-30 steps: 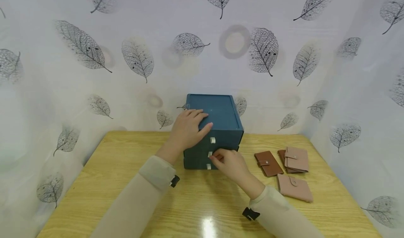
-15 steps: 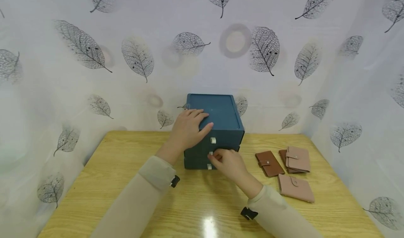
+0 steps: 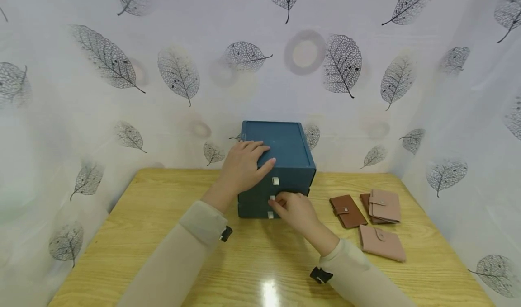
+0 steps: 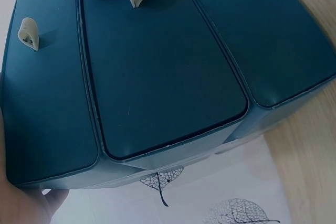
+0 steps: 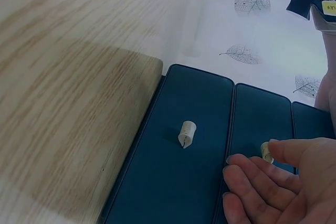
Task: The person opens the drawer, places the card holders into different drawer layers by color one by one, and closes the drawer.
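A dark blue cabinet with three stacked drawers [image 3: 285, 144] stands in the middle of the table, all drawers pushed in. My left hand [image 3: 244, 167] rests on its top at the left front edge, fingers laid out flat. My right hand [image 3: 299, 214] is at the drawer fronts. Thumb and forefinger pinch the small cream pull tab [image 5: 266, 153] of the middle drawer. The top drawer's pull tab [image 3: 276, 181] and the bottom one's pull tab [image 5: 187, 134] are free. In the left wrist view, fingers partly hide the middle tab.
To the right of the cabinet lie a brown wallet [image 3: 348, 211], a pink wallet [image 3: 384, 205] overlapping another brown one, and a second pink wallet [image 3: 381, 243] nearer me. A leaf-patterned curtain [image 3: 179, 130] hangs behind the wooden table [image 3: 163, 234].
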Demonstrator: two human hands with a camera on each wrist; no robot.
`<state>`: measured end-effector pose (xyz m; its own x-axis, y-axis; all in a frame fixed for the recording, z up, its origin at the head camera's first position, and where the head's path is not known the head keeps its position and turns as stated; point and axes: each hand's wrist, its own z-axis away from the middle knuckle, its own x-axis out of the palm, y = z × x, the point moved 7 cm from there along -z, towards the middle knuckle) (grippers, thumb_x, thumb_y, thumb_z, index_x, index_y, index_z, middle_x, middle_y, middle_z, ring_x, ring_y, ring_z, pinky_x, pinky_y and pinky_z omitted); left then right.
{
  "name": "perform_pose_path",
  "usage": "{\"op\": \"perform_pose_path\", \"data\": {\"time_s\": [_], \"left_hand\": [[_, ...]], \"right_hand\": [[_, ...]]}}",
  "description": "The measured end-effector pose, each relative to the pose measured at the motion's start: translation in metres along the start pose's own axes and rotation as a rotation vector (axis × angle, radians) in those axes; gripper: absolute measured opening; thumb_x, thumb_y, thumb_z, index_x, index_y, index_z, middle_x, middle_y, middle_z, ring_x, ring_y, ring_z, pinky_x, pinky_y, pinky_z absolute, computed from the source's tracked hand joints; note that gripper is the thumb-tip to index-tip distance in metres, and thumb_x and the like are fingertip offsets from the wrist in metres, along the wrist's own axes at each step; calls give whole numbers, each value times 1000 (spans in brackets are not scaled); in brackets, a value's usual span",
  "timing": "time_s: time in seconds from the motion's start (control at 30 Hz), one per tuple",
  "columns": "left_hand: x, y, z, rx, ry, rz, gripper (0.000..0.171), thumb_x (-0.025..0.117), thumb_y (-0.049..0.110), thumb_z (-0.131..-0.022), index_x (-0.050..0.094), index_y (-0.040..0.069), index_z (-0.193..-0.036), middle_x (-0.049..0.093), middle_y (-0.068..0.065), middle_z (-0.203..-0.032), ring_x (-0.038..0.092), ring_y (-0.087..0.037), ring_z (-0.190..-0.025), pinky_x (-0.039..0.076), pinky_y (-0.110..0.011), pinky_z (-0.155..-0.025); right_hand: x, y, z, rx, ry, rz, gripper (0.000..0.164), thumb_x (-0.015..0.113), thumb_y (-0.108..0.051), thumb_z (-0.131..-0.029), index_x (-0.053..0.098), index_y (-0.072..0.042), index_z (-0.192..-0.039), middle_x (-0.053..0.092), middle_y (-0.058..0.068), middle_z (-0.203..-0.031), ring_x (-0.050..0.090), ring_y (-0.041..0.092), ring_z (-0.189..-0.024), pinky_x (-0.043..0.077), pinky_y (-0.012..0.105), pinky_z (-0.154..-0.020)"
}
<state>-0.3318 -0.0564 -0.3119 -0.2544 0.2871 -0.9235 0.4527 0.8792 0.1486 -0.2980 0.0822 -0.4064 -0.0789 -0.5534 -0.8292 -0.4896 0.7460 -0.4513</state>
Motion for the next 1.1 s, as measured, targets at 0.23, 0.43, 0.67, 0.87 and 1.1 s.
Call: {"op": "perform_pose_path", "data": {"time_s": [0.23, 0.43, 0.67, 0.87, 1.1], "left_hand": [[0, 0, 1, -1, 0, 1, 58, 41, 56, -103, 54, 18, -146, 47, -5, -153, 40, -28, -141, 27, -47, -119], [1, 0, 0, -7, -6, -4, 58, 41, 56, -103, 53, 19, -146, 46, -5, -153, 39, -28, -142, 26, -48, -120], [2, -1, 0, -11, -17, -13, 58, 39, 56, -104, 52, 20, -147, 45, -4, -154, 38, -28, -142, 25, -47, -120], [2, -1, 0, -9, -13, -12, 58, 40, 56, -104, 52, 20, -147, 45, -4, -154, 38, -28, -142, 26, -47, -120], [1, 0, 1, -7, -7, -5, 58, 41, 56, -103, 53, 19, -147, 45, -5, -154, 38, -28, -142, 26, -48, -119]], "right_hand": [[1, 0, -1, -13, -5, -2, 17, 74, -28, -92, 77, -15, -82, 66, -9, -67, 56, 2, -55, 50, 24, -54], [1, 0, -1, -17, -13, -3, 17, 74, -28, -92, 76, -15, -82, 63, -11, -64, 51, 0, -52, 46, 23, -51], [0, -2, 0, -21, -30, 13, 17, 74, -28, -92, 76, -15, -82, 60, -12, -63, 49, 1, -51, 44, 23, -49], [0, -3, 1, -18, -43, 20, 17, 73, -29, -92, 76, -15, -82, 59, -12, -63, 48, 1, -51, 43, 23, -49], [-1, -5, 2, -22, -53, 26, 17, 73, -28, -93, 75, -16, -81, 58, -12, -62, 47, 1, -49, 43, 23, -48]]}}
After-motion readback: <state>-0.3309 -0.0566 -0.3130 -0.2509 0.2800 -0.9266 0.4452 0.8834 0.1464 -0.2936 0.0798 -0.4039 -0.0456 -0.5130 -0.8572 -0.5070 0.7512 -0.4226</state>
